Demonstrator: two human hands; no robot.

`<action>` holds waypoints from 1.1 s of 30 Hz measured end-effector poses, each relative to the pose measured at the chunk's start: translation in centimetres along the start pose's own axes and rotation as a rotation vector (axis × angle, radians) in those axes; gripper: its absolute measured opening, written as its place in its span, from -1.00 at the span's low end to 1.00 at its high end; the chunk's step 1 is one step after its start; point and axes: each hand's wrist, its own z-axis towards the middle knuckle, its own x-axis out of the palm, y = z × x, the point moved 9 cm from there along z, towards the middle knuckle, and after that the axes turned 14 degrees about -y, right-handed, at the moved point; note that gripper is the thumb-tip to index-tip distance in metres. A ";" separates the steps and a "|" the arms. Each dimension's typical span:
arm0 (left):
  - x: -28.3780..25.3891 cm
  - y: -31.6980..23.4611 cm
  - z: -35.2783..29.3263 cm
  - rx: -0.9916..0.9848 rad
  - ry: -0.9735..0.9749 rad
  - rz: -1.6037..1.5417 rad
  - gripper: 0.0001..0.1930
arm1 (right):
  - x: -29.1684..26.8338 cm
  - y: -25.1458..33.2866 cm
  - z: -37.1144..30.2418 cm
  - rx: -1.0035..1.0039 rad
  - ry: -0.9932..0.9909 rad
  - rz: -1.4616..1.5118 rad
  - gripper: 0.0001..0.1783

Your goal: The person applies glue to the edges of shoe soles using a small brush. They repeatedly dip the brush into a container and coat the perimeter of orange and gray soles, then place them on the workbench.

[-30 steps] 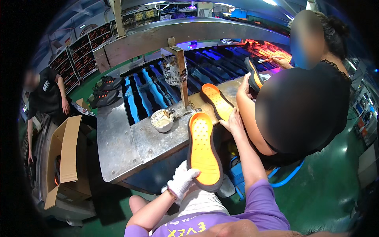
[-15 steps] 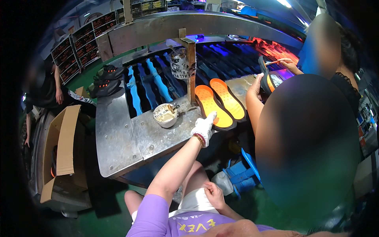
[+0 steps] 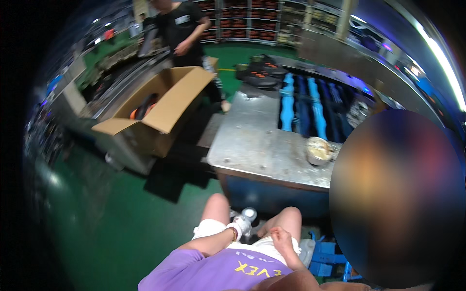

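Hands apart above the lap; pale round object between the knees

The pale round object is between the person's knees, below the near edge of the metal table; its kind is too blurred to tell. The left hand, in a white glove, is just beside it. Whether the glove grips the object cannot be told. The right hand, bare, is over the right thigh with its fingers bent inward; whether they close on anything cannot be told. The hands are apart from each other, both close to the white shorts.

On the tabletop, near its front edge, stands a bowl containing a cream-coloured substance. Behind it lie light-blue wavy strips among darker ones. Dark shoes with orange marks are at the table's far left corner.

Left of the table is an open cardboard box with an orange-and-black item inside. A person in black is behind the box. The floor is green.
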 end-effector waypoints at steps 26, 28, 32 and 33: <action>11.1 2.8 4.9 -0.397 -0.092 -0.831 -0.71 | -24.5 46.4 -1.1 -0.812 0.472 1.149 -0.67; 6.4 -1.6 3.8 -0.416 0.072 -1.155 -0.94 | -24.9 43.4 -2.4 -0.915 0.434 0.896 -0.69; 9.6 4.1 5.4 -0.488 0.054 -1.192 -0.81 | -21.8 42.9 -8.6 -1.378 0.708 0.623 -0.72; 8.6 2.5 4.0 -0.619 0.119 -1.463 -0.83 | -20.6 40.8 -8.4 -1.342 0.790 0.595 -0.73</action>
